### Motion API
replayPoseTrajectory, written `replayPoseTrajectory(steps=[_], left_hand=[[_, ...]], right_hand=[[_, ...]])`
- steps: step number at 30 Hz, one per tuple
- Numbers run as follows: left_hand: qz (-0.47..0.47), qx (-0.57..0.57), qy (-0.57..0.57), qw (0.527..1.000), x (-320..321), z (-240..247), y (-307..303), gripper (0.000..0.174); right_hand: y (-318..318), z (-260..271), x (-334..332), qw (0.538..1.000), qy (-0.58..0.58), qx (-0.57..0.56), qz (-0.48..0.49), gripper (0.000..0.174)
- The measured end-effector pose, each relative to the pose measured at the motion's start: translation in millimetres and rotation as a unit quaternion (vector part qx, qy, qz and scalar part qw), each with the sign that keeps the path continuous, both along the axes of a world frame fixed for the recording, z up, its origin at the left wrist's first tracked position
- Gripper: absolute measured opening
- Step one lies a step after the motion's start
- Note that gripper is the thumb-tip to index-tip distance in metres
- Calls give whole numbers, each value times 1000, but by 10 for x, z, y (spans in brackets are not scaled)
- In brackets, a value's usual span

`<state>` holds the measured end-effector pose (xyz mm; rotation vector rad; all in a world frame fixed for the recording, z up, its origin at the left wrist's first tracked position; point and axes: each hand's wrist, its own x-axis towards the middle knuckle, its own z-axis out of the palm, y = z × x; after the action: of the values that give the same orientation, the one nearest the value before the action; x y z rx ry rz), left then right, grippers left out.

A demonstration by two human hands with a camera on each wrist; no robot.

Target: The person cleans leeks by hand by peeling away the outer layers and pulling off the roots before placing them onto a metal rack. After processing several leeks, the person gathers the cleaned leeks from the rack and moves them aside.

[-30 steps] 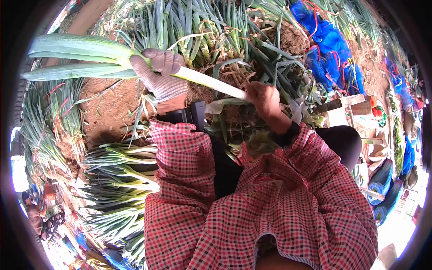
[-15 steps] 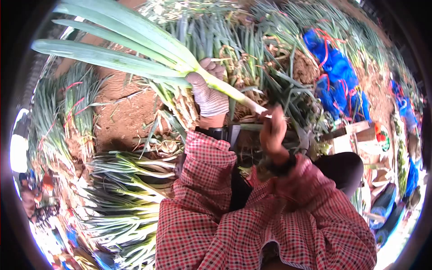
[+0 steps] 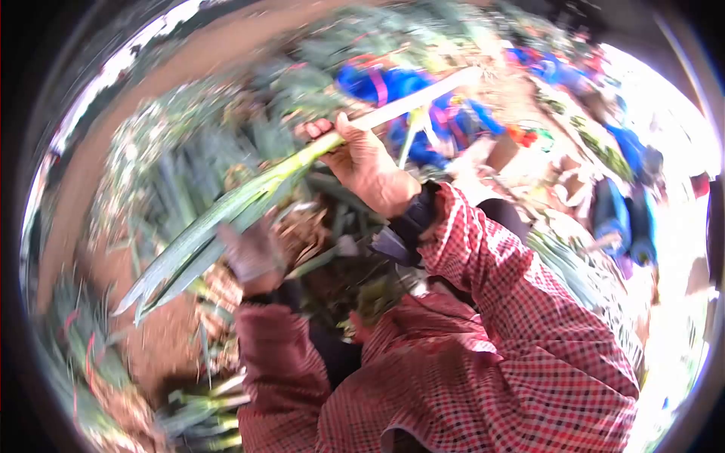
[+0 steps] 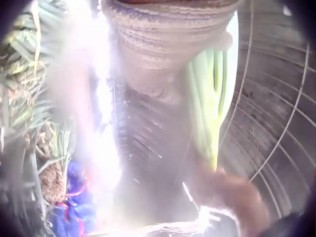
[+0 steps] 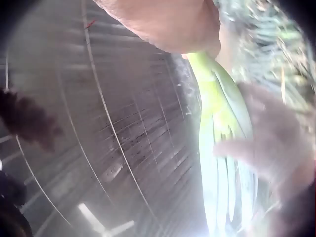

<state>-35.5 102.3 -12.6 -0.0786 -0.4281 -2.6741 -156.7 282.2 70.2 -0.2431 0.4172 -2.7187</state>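
Note:
A long leek slants across the head view, its white end at upper right and its green leaves at lower left. My bare right hand grips its shank near the middle, the thumb lying over it. A thin pale-green strip hangs beneath the white part. Blurred by motion, my gloved left hand is beside the leaves. In the right wrist view its thumb crosses in front of the leek's leaves. The left wrist view has the striped glove next to those leaves.
More leeks stand bundled at the left and back, with loose ones lying at lower left. Blue netting with red ties is beyond the leek. Blue rolls stand on the right.
The left hand has left the shank for the leaves. The right hand has moved from the root end to grip the middle. The leek has swung round, its white end now pointing up and right.

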Motion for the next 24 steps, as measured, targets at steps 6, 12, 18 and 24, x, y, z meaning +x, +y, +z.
replayPoseTrajectory(steps=[6,12,18,24], left_hand=[[65,2,-110,992,-514,-989,-710,28],[-5,-57,-291,955,-587,-881,-324,50],[50,-564,-184,804,-485,84,1408,19],[-11,-675,340,655,209,602,3169,28]], right_hand=[[2078,1028,-540,874,224,251,-351,29],[4654,2871,327,533,263,381,-708,46],[4305,3293,709,20,364,613,-701,50],[3279,1234,96,-49,575,775,-258,43]])
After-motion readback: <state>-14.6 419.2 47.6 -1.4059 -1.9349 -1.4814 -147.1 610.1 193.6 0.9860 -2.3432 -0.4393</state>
